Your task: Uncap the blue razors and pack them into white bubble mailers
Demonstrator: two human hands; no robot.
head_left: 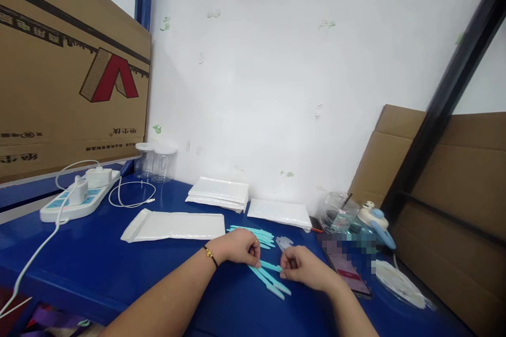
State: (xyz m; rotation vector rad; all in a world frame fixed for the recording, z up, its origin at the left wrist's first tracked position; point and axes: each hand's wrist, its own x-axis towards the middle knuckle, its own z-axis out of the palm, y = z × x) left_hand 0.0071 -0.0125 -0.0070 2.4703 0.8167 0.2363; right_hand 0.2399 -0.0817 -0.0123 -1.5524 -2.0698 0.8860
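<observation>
Between my two hands is a slim turquoise plastic stick (270, 266), shaped like an eyebrow razor. My left hand (242, 247) pinches its left end, and my right hand (299, 267) has its fingers closed at the right end. Just below lie loose turquoise sticks (272, 287) with wider ends, fanned out on the blue table (166, 279). Behind my left hand rests a row of several more turquoise sticks (259, 234), partly covered by that hand. A small clear plastic piece (283, 243) is beyond my right hand; its kind is hard to make out.
White padded mailers (174, 225) lie at the left, with a stack (217, 192) and another mailer (280, 213) near the wall. A power strip (79, 197) with cables stands far left, clear jars (163, 166) behind. At right are a phone (348, 268) and a bottle (373, 218).
</observation>
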